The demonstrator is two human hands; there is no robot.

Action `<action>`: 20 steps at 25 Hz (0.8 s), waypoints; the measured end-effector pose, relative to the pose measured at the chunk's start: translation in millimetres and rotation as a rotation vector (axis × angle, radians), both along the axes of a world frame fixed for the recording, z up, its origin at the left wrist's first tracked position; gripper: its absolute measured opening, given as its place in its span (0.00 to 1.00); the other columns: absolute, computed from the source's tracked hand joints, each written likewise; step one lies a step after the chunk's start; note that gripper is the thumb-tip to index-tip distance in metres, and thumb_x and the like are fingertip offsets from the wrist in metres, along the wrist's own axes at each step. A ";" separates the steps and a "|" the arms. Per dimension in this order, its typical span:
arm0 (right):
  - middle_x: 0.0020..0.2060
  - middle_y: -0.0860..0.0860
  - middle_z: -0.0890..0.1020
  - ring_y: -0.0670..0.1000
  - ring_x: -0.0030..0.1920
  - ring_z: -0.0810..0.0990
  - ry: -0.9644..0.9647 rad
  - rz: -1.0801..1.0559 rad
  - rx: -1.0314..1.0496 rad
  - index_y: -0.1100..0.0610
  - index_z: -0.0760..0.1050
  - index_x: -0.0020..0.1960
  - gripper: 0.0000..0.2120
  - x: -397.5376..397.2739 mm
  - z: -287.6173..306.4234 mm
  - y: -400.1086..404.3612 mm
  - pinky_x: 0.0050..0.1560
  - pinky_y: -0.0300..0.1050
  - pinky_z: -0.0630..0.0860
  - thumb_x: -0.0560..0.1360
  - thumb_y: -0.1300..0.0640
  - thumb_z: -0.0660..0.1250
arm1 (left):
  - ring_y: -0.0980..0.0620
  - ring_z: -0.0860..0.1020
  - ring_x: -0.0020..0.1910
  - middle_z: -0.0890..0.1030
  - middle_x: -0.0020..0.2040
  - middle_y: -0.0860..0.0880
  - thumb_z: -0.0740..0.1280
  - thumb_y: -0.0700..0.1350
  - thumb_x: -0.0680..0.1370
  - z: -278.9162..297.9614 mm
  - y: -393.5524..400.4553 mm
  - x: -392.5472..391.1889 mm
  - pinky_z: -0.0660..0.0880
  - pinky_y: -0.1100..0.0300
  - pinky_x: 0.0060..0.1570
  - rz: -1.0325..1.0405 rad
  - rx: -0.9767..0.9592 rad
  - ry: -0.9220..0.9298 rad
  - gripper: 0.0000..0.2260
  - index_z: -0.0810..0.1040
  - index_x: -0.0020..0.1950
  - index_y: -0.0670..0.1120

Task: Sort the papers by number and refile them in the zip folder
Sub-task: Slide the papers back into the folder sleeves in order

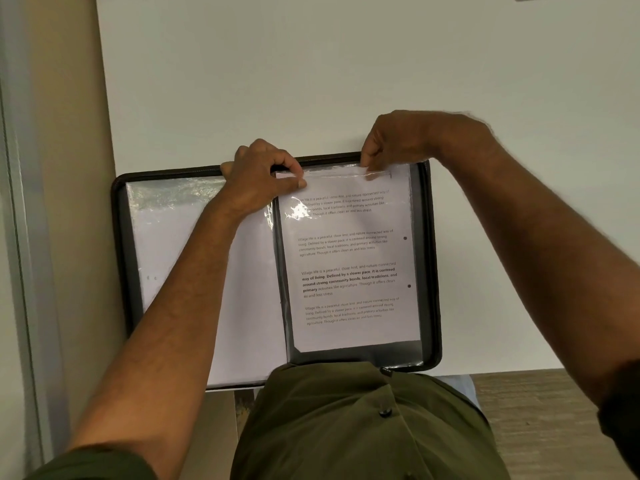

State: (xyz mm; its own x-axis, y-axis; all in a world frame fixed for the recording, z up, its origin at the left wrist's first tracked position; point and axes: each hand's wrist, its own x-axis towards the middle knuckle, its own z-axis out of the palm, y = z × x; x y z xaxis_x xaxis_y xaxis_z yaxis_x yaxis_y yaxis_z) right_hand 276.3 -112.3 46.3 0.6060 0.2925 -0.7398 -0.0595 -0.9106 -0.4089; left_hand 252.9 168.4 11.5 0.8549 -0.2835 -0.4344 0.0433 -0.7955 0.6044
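- Clear plastic sleeve [349,258], top edge pinched at two spots: left hand [263,178] w/ thumb + forefinger curled on the corner near the spine, right hand [398,143] w/ fingertips clenched on the far top edge.
- Two-point grip prob. to spread the sleeve mouth so the printed sheet [349,278] slides in/out straight; which of the two can't tell.
- Sheet sits almost fully inside the sleeve, right half of folder, text facing up; several short paragraphs, one partly bold. No page number legible.
- Left-half sleeve [173,237] holds a white sheet, blank side showing, glare across its top.
- Zip folder [121,258] lies open flat, dark zipped rim all round, near edge touching the person's body, left forearm crossing over the left half.
- Laid flat + close prob. so both hands reach the top openings w/o lifting anything.
- White tabletop [311,81] under the folder.
- Beige wall + pale frame strip at left; wood-look floor bottom right.
- Olive shirt [346,427] w/ button at bottom centre.
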 end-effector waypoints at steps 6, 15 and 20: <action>0.47 0.42 0.85 0.52 0.55 0.82 0.025 0.118 -0.099 0.43 0.88 0.48 0.06 -5.8 -3.6 10.9 0.63 0.54 0.79 0.74 0.53 0.78 | 0.53 0.66 0.62 0.75 0.57 0.55 0.77 0.58 0.73 -2.3 -3.7 0.1 0.56 0.51 0.56 0.032 0.020 0.010 0.08 0.82 0.45 0.56; 0.47 0.45 0.86 0.51 0.50 0.82 0.023 0.193 -0.162 0.42 0.88 0.44 0.07 -19.0 4.1 21.6 0.58 0.53 0.81 0.74 0.53 0.73 | 0.54 0.66 0.61 0.74 0.54 0.57 0.77 0.58 0.73 -6.0 -5.2 -0.8 0.56 0.51 0.55 0.052 0.034 -0.021 0.08 0.82 0.43 0.56; 0.45 0.41 0.84 0.49 0.49 0.80 0.039 0.211 -0.198 0.42 0.88 0.45 0.08 -27.5 11.7 26.7 0.55 0.49 0.79 0.75 0.54 0.73 | 0.55 0.65 0.60 0.74 0.54 0.57 0.77 0.59 0.72 -8.1 -7.4 -2.4 0.56 0.51 0.54 0.052 0.070 -0.067 0.10 0.84 0.45 0.55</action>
